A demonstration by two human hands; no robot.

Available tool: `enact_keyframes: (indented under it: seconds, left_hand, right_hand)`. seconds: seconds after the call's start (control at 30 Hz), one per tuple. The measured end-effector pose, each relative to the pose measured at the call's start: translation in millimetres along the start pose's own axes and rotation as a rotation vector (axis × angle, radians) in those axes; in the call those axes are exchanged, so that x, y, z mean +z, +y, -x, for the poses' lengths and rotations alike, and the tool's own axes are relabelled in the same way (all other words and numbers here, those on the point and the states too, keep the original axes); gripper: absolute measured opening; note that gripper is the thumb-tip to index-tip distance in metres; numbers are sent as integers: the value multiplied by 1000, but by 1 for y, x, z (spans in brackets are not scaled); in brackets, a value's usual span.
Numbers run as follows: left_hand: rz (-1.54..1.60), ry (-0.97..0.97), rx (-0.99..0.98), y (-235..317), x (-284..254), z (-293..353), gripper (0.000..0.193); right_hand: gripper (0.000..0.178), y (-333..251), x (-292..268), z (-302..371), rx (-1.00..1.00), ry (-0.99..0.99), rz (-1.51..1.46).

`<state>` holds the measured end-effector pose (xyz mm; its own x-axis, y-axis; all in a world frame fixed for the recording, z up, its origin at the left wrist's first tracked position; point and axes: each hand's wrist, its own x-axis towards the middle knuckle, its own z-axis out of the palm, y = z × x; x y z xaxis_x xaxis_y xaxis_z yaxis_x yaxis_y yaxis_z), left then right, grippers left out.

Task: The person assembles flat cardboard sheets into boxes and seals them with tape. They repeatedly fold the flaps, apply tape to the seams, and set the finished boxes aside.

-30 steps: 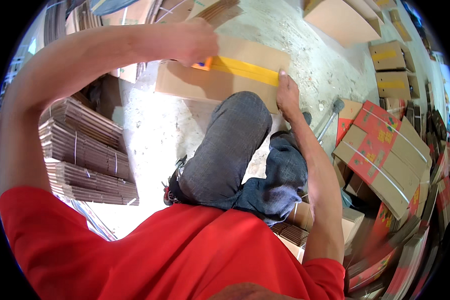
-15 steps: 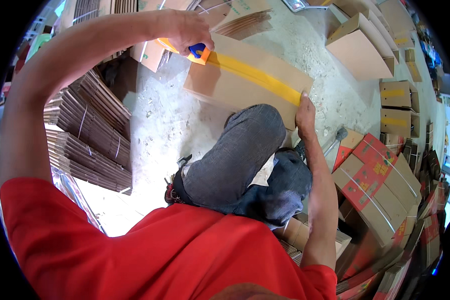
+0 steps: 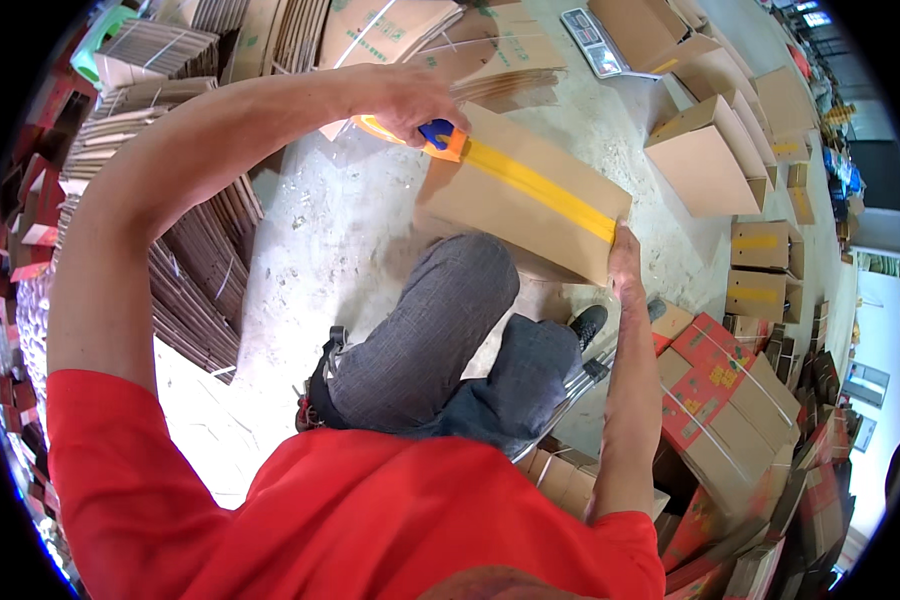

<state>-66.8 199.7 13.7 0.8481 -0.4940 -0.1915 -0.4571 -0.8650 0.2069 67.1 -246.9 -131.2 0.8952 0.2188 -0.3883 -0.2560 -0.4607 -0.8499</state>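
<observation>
My left hand [image 3: 410, 103] is wrapped round an orange tape dispenser [image 3: 451, 148] with a blue part, at the left end of a brown cardboard box [image 3: 505, 212]. A yellow strip of tape [image 3: 545, 192] runs from the dispenser along the box top to its right end. There my right hand [image 3: 625, 262] grips the box edge, its fingers partly hidden behind the end face. The box lies slantwise beyond my bent knee [image 3: 450, 285].
Bundled flat cardboard stacks [image 3: 205, 255] stand at the left, more [image 3: 390, 30] at the far side. Open boxes [image 3: 705, 160] and taped boxes [image 3: 760, 270] are on the right. A red and brown cardboard bundle [image 3: 725, 395] lies near my right arm. A scale [image 3: 592, 42] sits at the back.
The view has shifted, and the box's left end with the dispenser appears further right and lower. More of the box's near side shows. Both hands keep their holds.
</observation>
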Motion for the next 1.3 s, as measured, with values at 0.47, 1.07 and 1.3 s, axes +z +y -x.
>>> enact_keyframes:
  seconds: [0.47, 1.07, 1.3]
  left_hand:
    - [-38, -90, 30, -7, -3, -15, 44]
    - [-174, -334, -189, 29, -114, 10, 59]
    - [-118, -150, -242, -7, -31, 66, 81]
  right_hand:
    - [42, -90, 170, 20, -970, 204, 824]
    - [35, -77, 160, 11, -922, 213, 529]
    - [31, -75, 164, 11, -956, 224, 526]
